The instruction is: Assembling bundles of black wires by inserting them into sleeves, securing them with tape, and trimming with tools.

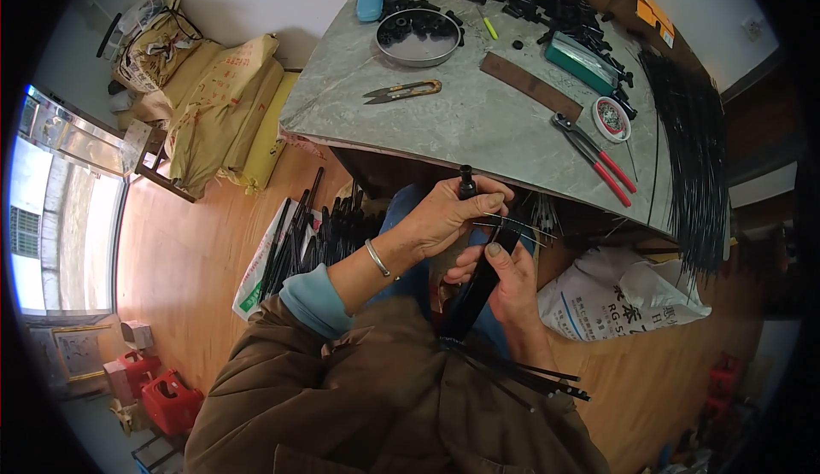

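Observation:
A long black bundle of ribs [475, 290], like a folded umbrella frame, slants across my lap. Its thin, round-tipped ends [530, 376] fan out at the lower right. My left hand [457, 215] is closed near the bundle's upper part, thumb and finger pinching a thin wire [534, 229] that crosses it. A black knobbed end [466, 182] pokes up past the left fingers; whether it joins the bundle is hidden. Lower down, my right hand [506, 282] grips the bundle from the right, thumb pressed on top.
Ahead stands a grey table [342, 90] with snips [406, 91], red-handled pincers [602, 162], a rusty metal bar [530, 85], a round tin [418, 38] and many black parts [555, 4]. Black rods [307, 239] lie in a sack at left; a white sack [606, 299] lies right.

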`<state>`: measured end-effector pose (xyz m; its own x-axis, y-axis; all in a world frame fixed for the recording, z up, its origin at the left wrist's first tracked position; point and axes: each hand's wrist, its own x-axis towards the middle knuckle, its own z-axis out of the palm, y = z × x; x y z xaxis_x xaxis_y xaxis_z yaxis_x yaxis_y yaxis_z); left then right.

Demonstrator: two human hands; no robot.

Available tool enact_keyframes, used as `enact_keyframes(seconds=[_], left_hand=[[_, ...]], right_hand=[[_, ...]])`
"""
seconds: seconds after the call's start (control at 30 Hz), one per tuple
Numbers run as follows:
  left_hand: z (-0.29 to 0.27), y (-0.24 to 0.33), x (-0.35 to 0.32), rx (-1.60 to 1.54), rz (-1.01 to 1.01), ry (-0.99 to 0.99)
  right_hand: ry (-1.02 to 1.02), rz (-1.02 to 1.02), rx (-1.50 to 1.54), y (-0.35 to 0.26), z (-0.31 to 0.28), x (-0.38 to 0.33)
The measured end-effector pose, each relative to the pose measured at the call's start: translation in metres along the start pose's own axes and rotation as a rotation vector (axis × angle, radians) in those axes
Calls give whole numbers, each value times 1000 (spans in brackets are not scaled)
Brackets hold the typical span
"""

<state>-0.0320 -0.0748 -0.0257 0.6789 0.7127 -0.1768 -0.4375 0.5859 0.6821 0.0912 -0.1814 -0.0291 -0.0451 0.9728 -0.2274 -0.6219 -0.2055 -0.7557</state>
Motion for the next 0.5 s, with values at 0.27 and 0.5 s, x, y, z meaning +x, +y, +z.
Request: enact_keyframes(seconds=[0.27,0.5], left_hand=[[0,4,-2,37,-3,-19],[4,6,-3,120,7,16]], right_hand=[[-29,16,-14,1,-4,-1],[1,6,-19,0,0,-1]])
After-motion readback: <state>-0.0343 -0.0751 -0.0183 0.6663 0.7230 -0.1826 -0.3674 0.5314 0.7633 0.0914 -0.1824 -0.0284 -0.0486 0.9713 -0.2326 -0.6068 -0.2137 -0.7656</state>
